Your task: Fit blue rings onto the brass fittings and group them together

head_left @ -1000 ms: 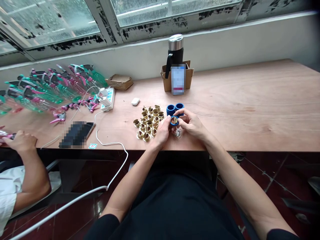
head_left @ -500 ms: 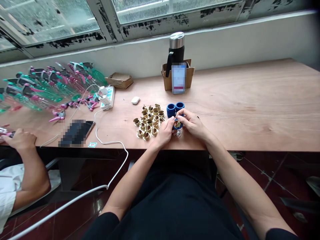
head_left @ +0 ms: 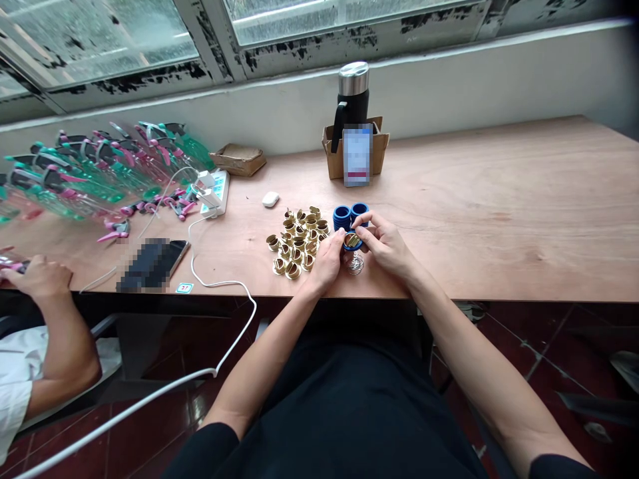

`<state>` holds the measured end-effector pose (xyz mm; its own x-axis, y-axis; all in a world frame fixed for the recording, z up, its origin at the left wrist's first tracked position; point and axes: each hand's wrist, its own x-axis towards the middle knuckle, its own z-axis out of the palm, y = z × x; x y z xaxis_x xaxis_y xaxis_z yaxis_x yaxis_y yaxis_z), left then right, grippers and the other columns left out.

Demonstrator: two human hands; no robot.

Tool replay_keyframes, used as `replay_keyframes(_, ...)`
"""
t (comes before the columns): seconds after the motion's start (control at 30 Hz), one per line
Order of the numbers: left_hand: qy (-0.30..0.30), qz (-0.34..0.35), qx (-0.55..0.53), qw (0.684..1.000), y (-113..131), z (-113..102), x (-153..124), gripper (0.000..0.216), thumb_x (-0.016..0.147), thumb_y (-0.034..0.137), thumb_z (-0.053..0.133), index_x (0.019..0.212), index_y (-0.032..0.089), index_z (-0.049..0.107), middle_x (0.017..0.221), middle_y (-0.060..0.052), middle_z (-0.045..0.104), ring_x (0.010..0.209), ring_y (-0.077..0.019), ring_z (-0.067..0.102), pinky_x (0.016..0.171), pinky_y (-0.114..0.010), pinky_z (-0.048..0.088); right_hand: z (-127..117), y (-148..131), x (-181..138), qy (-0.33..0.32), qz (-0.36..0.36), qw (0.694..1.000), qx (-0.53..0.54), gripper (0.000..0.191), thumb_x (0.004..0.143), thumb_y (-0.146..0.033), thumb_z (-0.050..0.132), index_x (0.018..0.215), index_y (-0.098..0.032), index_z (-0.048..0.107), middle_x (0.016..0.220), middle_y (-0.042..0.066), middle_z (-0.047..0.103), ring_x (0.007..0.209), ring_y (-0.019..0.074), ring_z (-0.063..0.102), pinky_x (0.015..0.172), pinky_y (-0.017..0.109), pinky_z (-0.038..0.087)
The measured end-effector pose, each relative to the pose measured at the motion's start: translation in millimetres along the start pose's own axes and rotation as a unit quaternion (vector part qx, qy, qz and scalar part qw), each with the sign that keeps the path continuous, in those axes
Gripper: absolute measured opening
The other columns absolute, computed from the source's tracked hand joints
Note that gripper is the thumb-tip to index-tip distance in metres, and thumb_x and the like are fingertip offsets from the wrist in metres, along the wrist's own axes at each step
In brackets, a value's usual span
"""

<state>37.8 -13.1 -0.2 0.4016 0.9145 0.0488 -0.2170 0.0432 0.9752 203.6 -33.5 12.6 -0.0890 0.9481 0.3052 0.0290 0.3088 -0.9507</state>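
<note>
Between my hands, a blue plastic ring (head_left: 352,243) with a brass insert (head_left: 353,240) showing in its opening is held above the table. My left hand (head_left: 327,261) grips the ring from the left, and the fingertips of my right hand (head_left: 383,245) pinch it from the upper right. Just below them, a small coil of wire spring (head_left: 354,263) lies on the table. A pile of several brass cup-shaped fittings (head_left: 295,241) sits to the left of my left hand. Two more blue rings (head_left: 342,217) stand just beyond my fingers.
The plywood table (head_left: 474,199) holds a black flask in a cardboard box, a white earbud case, a phone, and a power strip with a white cable. Green-and-pink spray bottles lie far left, where a co-worker's hand (head_left: 37,276) rests at the table's edge.
My hands have drawn closer around the blue ring, which has shifted slightly right. The brass insert now shows more plainly in its opening.
</note>
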Motion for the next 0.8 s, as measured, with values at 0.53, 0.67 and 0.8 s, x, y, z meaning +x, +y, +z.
replay_keyframes(0.53,0.0,0.002,0.046,0.999,-1.1,-4.0,1.7,0.044,0.1,0.057,0.066,0.077,0.02,0.058,0.074,-0.001,0.055,0.07,-0.0153,0.049,0.067,-0.03,0.044,1.6,-6.7,1.3,-0.021,0.01,1.0,-0.018,0.038,0.1,-0.06,0.065,0.093,-0.022,0.06,0.085,0.002,0.063,0.075,0.0178,0.058,0.066,0.03,0.048)
replay_keyframes(0.67,-0.004,0.011,0.059,0.998,-2.5,-5.1,3.0,0.044,0.102,0.056,0.062,0.077,0.02,0.057,0.073,-0.001,0.056,0.07,-0.0156,0.049,0.069,-0.03,0.045,1.3,-3.2,1.2,-0.021,0.019,1.0,-0.003,0.034,0.099,-0.057,0.067,0.098,-0.023,0.061,0.083,0.001,0.062,0.07,0.0162,0.057,0.06,0.029,0.046)
replay_keyframes(0.8,-0.018,0.022,0.073,0.997,-4.3,-6.0,3.9,0.044,0.104,0.056,0.056,0.077,0.021,0.055,0.07,0.0,0.055,0.068,-0.0157,0.049,0.068,-0.03,0.044,1.1,-1.5,0.5,-0.021,0.027,0.999,0.002,0.032,0.1,-0.054,0.067,0.102,-0.023,0.06,0.08,-0.001,0.062,0.064,0.0148,0.055,0.056,0.028,0.043)
